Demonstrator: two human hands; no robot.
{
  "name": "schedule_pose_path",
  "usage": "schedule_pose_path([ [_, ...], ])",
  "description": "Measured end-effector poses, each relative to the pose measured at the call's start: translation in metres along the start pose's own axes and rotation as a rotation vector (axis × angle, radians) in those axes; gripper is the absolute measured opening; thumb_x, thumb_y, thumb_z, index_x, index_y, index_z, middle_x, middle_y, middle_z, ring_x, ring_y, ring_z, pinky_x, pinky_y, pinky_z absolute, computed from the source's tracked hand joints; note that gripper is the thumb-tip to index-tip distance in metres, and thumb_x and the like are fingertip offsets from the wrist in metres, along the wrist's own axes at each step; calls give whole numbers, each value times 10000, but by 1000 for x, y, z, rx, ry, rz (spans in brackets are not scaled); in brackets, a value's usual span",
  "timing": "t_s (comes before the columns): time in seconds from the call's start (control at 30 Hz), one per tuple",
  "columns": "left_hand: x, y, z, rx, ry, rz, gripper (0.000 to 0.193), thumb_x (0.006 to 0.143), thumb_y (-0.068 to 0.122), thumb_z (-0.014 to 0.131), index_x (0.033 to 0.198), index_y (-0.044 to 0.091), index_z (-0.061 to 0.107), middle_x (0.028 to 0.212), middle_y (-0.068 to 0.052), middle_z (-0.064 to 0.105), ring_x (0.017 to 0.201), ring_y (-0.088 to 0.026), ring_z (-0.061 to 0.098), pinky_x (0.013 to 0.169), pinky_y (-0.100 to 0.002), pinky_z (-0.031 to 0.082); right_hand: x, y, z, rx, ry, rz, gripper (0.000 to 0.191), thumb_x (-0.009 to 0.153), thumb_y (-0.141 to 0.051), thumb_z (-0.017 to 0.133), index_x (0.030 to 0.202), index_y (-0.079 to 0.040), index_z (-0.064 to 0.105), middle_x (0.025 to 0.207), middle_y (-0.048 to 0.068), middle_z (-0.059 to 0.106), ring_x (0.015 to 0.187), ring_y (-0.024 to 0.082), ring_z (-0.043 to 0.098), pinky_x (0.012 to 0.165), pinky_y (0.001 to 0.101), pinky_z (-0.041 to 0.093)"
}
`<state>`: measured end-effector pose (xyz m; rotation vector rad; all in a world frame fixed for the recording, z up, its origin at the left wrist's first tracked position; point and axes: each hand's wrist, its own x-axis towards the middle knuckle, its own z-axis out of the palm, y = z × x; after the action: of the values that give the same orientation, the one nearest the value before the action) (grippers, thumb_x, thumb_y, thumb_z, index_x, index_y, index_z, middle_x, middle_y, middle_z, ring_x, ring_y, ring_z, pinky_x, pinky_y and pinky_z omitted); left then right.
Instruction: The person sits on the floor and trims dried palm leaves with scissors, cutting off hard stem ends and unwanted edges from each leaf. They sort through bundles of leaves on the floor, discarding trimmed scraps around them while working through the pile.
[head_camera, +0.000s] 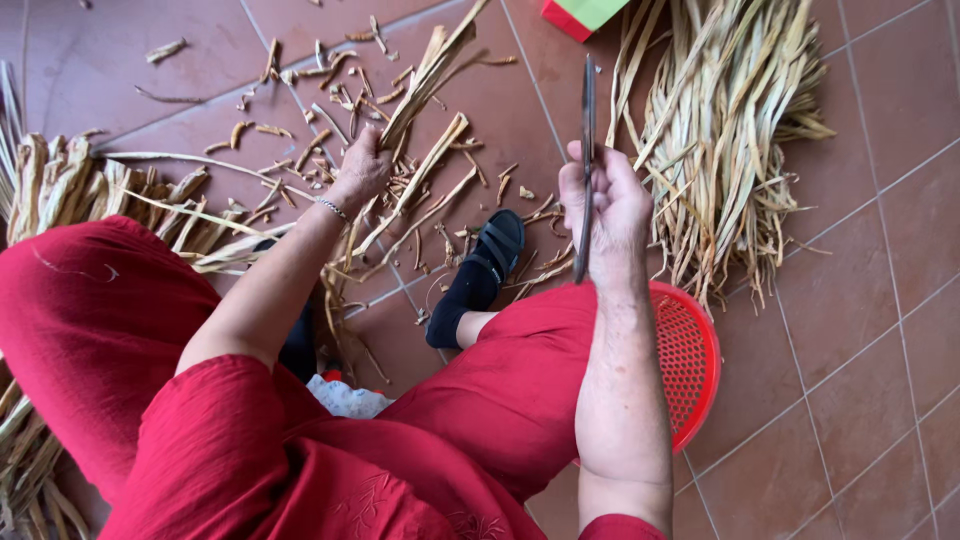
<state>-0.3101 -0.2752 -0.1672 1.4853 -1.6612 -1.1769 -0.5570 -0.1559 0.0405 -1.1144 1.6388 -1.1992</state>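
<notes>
Red cloth of the person's lap and sleeves fills the near view, with a red mesh basket (690, 360) on the tiled floor (860, 400) just right of the knee and a dark sandal (492, 250) on the foot between the legs. Beyond the lap, the right hand (610, 205) is closed around the handle of a long, narrow knife (587, 150), whose blade stands edge-on to the camera and points away; the grip is clamped on the knife. To the left, the left hand (362, 170) is shut around a small bunch of dried leaf strips (425, 95), holding them partway along their length so the pale ends fan up and far-right while the lower ends trail down toward the lap. These strips look light, dry and papery, stiff enough to hold their line yet likely to crack or split if bent sharply, so a hold near the middle, with several pressed together, seems the safest place to take them. Short cut scraps (330, 80) lie scattered on the floor past the left hand. A heap of thicker dried stalks (70, 190) sits at the far left, and a large loose bundle of long strips (725, 130) lies at the far right, beside a red and green box corner (580, 15).
</notes>
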Motion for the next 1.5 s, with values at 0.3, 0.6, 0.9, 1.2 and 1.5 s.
schedule_pose_path([
  [0.3, -77, 121, -32, -728, -243, -20, 237, 1132, 341, 473, 1121, 105, 495, 770, 21, 509, 619, -60, 482, 500, -224, 389, 21, 10, 54, 432, 39, -87, 462, 869, -286, 850, 1131, -43, 558, 884, 52, 699, 616, 93, 596, 516, 215, 461],
  [0.6, -121, 126, -56, -868, -285, 32, 258, 1082, 275, 521, 1258, 93, 476, 836, -29, 638, 717, -104, 626, 651, -277, 566, 2, -15, 112, 449, -106, -191, 318, 918, -163, 841, 1091, 6, 636, 877, -1, 641, 649, 48, 534, 582, 208, 444],
  [0.9, -128, 96, -67, -647, -154, 40, 391, 1048, 255, 572, 1374, 55, 652, 1094, 25, 721, 977, -28, 616, 845, -206, 523, -3, -32, 109, 608, -86, -129, 206, 921, -132, 759, 1041, -36, 622, 975, 73, 759, 679, 48, 530, 626, 200, 458],
  [1.2, -154, 94, -69, -134, -128, 248, 325, 1005, 224, 613, 1293, 82, 661, 789, -108, 747, 715, -53, 654, 649, -290, 552, 9, -20, 98, 631, -45, -9, 205, 913, -141, 766, 1040, -49, 635, 876, 3, 658, 658, 63, 533, 597, 210, 441],
  [1.5, -163, 101, -77, 121, -372, 181, 238, 1028, 270, 661, 1145, 72, 724, 784, -130, 742, 689, -158, 705, 650, -349, 573, 6, -9, 111, 391, -74, -53, 298, 800, -100, 834, 1012, -15, 643, 822, -4, 651, 629, 52, 544, 537, 227, 422],
])
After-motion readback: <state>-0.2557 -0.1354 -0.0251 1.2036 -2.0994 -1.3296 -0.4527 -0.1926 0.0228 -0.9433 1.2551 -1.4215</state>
